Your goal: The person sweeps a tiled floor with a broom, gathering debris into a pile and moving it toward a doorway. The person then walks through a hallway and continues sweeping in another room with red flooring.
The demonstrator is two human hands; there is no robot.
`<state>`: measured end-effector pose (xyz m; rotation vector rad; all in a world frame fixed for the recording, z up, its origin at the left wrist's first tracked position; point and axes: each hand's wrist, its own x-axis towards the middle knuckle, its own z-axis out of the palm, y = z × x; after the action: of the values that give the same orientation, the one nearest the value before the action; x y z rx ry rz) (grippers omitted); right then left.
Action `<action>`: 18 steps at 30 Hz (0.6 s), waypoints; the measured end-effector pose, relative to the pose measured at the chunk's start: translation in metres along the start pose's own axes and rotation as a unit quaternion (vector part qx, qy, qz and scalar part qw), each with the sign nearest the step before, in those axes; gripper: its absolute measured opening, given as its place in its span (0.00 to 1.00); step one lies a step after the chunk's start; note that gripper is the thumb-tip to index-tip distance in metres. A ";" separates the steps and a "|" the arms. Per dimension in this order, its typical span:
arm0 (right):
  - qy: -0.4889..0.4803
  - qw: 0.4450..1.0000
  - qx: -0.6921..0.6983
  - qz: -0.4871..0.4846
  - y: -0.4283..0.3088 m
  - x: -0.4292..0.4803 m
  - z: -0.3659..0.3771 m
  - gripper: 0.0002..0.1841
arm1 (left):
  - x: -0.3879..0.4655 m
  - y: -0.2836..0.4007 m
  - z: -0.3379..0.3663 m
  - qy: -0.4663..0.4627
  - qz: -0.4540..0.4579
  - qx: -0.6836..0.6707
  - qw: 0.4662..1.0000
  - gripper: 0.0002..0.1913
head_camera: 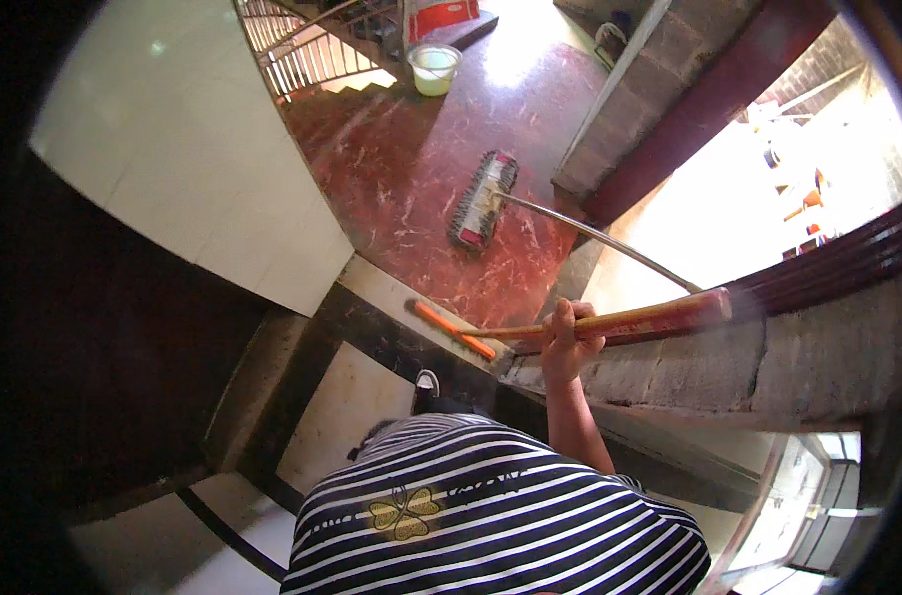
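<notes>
My right hand (568,338) is closed around the handle (644,318) of a broom. The thin end of that handle runs left to an orange broom head (453,329), which rests across the doorway sill. Its thick end points right, over a wall ledge. Beyond the sill a flat dust mop with a grey fringed head (484,199) lies on the red marbled floor. The mop's metal pole (600,236) slants up to the dark red frame at the right, passing behind the broom handle. My left hand is out of view.
A pale bucket (434,71) stands at the far side of the red floor, near stairs with a metal railing (310,56). A light door or panel (198,149) is at the left. A brick wall (644,97) and a bright opening lie to the right.
</notes>
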<state>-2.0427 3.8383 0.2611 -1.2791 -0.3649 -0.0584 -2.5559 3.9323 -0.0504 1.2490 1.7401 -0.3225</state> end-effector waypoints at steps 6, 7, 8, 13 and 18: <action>0.049 0.996 0.051 -0.050 0.005 0.037 0.001 0.07 | 0.045 0.083 -0.032 -0.016 0.023 0.029 0.999 0.18; 0.075 0.994 0.053 -0.052 0.006 0.041 -0.001 0.07 | 0.052 0.097 -0.038 -0.020 0.027 0.038 0.999 0.18; 0.082 0.994 0.020 -0.067 0.005 0.046 -0.003 0.08 | 0.060 0.113 -0.043 -0.027 0.034 0.049 0.998 0.18; 0.160 0.982 0.025 -0.095 0.014 0.066 -0.017 0.09 | 0.108 0.204 -0.053 -0.058 0.072 0.109 0.990 0.18; 0.244 0.964 -0.017 -0.100 0.036 0.094 -0.020 0.09 | 0.165 0.306 -0.044 -0.095 0.112 0.188 0.971 0.18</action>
<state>-1.9410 3.8452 0.2514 -1.2113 -0.0657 -0.5441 -2.3273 4.1974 -0.0703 1.6125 1.3981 -0.6380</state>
